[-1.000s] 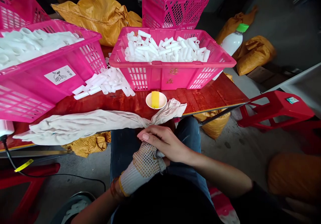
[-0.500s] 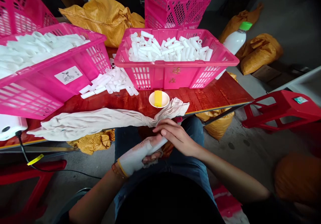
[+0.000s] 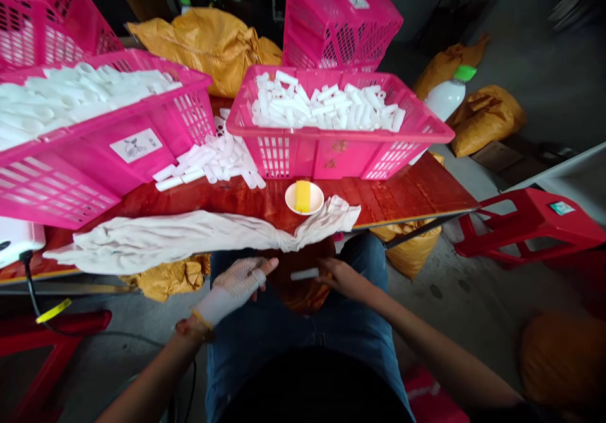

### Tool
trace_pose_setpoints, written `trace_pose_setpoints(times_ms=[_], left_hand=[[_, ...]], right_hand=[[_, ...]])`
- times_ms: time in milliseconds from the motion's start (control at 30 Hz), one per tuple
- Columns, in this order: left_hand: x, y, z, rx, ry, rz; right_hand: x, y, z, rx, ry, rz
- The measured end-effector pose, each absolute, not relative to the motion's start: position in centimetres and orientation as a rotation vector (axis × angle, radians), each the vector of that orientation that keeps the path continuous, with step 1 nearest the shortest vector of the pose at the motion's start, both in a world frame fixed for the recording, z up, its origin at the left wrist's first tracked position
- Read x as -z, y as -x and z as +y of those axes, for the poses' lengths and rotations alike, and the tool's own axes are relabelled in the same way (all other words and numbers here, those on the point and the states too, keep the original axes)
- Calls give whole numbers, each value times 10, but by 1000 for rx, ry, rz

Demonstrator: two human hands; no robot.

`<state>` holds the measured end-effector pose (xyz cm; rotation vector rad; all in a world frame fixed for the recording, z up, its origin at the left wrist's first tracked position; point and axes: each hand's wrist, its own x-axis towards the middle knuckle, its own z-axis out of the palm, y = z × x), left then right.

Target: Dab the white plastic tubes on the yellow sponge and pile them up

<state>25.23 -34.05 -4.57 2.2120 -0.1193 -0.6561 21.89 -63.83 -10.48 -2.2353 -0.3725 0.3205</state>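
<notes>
My left hand (image 3: 239,281) wears a white dotted work glove and hovers over my lap, fingers loosely curled with nothing in them. My bare right hand (image 3: 341,276) pinches one short white plastic tube (image 3: 305,274) by its end, holding it level over an orange sack (image 3: 298,287) between my knees. Just beyond both hands, a twisted white cloth (image 3: 189,240) lies along the front edge of the red table (image 3: 402,189). A small white dish with a yellow sponge (image 3: 303,197) sits behind the cloth.
A pink basket (image 3: 341,154) full of white tubes stands mid-table, another (image 3: 95,158) at the left, loose tubes (image 3: 213,161) between them. Empty pink baskets are stacked behind. Orange sacks, a white bottle (image 3: 442,95) and a red stool (image 3: 530,221) are at the right.
My hands were clasped together, the right one over the gloved left. They have since parted, and the right now holds a white tube. The view tilted slightly down.
</notes>
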Motion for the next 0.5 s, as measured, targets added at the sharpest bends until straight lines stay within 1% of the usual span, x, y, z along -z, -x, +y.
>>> trace_pose_setpoints(times_ms=[33, 100, 200, 267, 367, 433, 500], left_hand=[[45, -253, -337, 528, -2234, -227], [45, -256, -336, 128, -2251, -467], [48, -271, -343, -479, -2243, -599], [50, -287, -350, -757, -2229, -600], [48, -312, -361, -975, -2205, -622], [47, -325, -367, -973, -2188, -632], [47, -333, -370, -848, -2175, -622]], right_hand=[[103, -220, -641, -315, 2254, -372], [82, -230, -650, -356, 2214, -378], [10, -260, -669, -460, 1989, -396], [-49, -290, -676, -315, 1922, -424], [-120, -356, -672, 66, 2033, -442], [-143, -414, -659, 234, 2215, -428], [-148, -474, -641, 312, 2355, -388]])
